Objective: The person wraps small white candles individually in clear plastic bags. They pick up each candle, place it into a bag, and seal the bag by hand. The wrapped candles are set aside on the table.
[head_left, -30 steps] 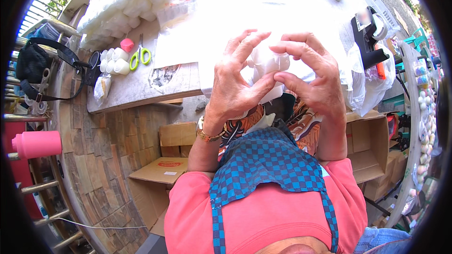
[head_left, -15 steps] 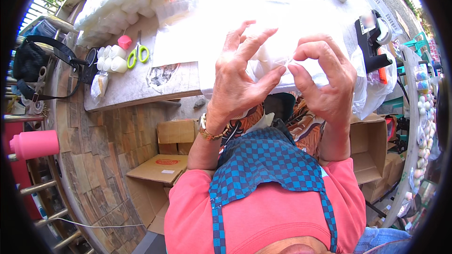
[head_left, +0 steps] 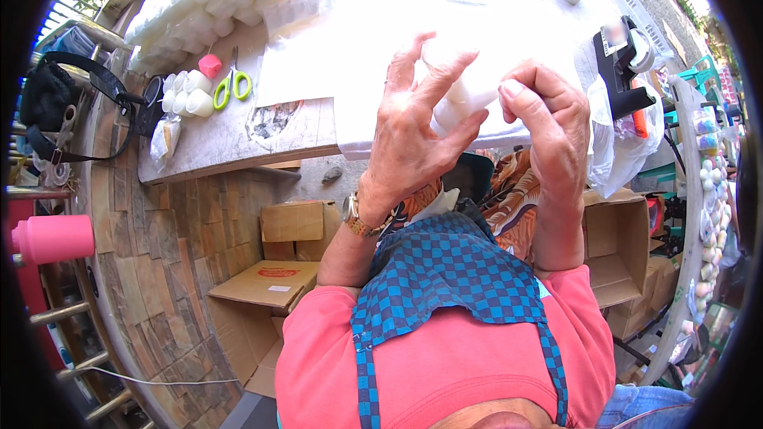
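In the head view, the left hand (head_left: pixel 413 139) and the right hand (head_left: pixel 548 123) hold a small white piece (head_left: pixel 461 99) raised above the white-covered tabletop (head_left: pixel 358 40). The left fingers (head_left: pixel 445 79) are spread, with only a few closed around the piece, while the right fingers (head_left: pixel 517 99) pinch its edge. With so light a grip, the piece could slip and drop onto the tabletop, or roll off among the cardboard boxes (head_left: pixel 278 270) below.
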Motion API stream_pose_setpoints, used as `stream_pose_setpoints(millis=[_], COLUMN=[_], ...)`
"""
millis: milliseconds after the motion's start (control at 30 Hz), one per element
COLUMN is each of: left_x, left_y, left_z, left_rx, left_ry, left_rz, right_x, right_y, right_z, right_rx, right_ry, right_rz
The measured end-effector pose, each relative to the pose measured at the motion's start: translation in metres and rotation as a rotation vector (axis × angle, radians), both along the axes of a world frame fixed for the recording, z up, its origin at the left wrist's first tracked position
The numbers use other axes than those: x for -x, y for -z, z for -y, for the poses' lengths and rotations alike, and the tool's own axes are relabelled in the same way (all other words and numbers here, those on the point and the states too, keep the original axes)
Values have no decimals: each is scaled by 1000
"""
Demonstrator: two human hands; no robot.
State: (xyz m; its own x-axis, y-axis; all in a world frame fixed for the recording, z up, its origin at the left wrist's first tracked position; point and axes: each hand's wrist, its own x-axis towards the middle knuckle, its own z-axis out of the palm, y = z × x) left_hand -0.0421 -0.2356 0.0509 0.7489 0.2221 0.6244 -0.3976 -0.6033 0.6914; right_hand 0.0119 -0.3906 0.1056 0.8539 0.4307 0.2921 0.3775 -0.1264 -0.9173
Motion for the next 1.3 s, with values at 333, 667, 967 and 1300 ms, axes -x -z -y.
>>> stream_pose_setpoints(millis=[333,667,967,1300], left_x=[-2,-4,-5,-2], left_y=[0,-2,-1,-5], left_z=[-13,-14,-14,-13], left_rx=[113,132,161,137], left_ry=[119,141,137,120], left_rz=[-43,-76,-93,-88], right_x=[-22,-30,-29,-34], right_y=[12,13,24,12], right_z=[-4,-11,-16,-14], right_rx=[106,76,16,161], right_ry=[-185,-177,-88,-94], right_rz=[620,679,768,998])
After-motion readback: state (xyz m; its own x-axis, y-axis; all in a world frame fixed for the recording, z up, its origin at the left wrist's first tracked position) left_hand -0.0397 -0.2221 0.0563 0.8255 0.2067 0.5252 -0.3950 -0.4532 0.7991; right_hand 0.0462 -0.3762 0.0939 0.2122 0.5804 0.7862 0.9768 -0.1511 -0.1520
